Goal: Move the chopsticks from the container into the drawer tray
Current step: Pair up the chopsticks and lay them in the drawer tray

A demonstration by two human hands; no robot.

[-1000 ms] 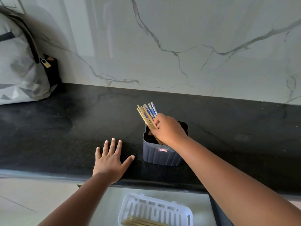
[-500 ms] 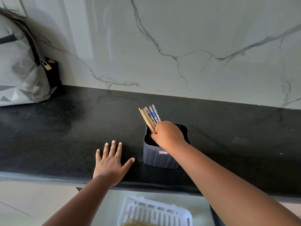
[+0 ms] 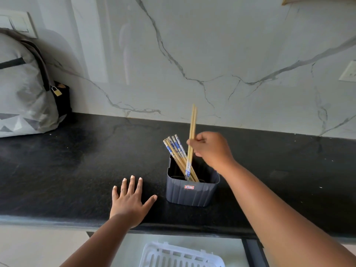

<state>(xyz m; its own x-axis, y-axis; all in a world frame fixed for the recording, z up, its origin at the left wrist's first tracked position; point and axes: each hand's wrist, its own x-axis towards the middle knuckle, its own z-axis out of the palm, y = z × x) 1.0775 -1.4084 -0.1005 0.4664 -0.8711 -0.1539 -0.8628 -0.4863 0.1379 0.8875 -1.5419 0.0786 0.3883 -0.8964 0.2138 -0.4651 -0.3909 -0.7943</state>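
A dark grey ribbed container (image 3: 192,193) stands on the black counter. Several wooden chopsticks with blue-patterned ends (image 3: 174,149) lean to the left inside it. My right hand (image 3: 211,148) pinches a pair of chopsticks (image 3: 192,124) nearly upright, their blue ends still just inside the container mouth. My left hand (image 3: 131,203) rests flat on the counter, fingers spread, left of the container. The white slotted tray (image 3: 181,255) lies in the open drawer below the counter edge, only its far end in view.
A grey backpack (image 3: 23,89) with a small padlock leans against the marble wall at the far left of the counter (image 3: 86,160). A wall socket (image 3: 348,72) sits at the right edge. The drawer (image 3: 192,241) is open under the counter front.
My right hand has lifted a pair of chopsticks up out of the bundle; before, it was gripping down at the container mouth. The left hand has stayed put. The view has tilted upward.
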